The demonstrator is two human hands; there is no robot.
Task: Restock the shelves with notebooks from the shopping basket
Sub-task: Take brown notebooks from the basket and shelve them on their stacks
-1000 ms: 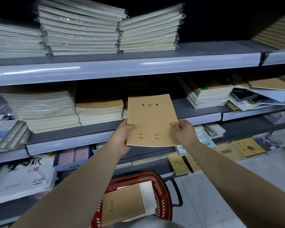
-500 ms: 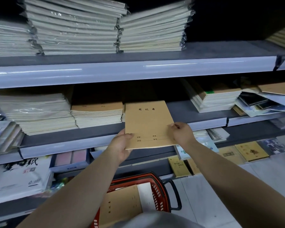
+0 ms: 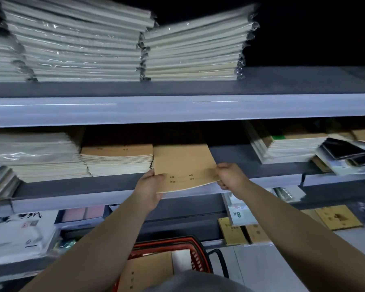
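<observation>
A brown kraft notebook lies half on the middle shelf, its near edge hanging over the shelf front. My left hand grips its near left corner. My right hand pinches its near right edge. It sits just right of a stack of the same brown notebooks. Below, a red shopping basket stands on the floor and holds more brown notebooks and a white one.
Wrapped white notebook stacks fill the top shelf. More stacks sit left and right on the middle shelf, with a bare gap right of the held notebook. Lower shelves carry yellow booklets and white packs.
Both hands have pushed the brown notebook forward and down from upright in front of the shelf to nearly flat on the middle shelf beside the brown stack.
</observation>
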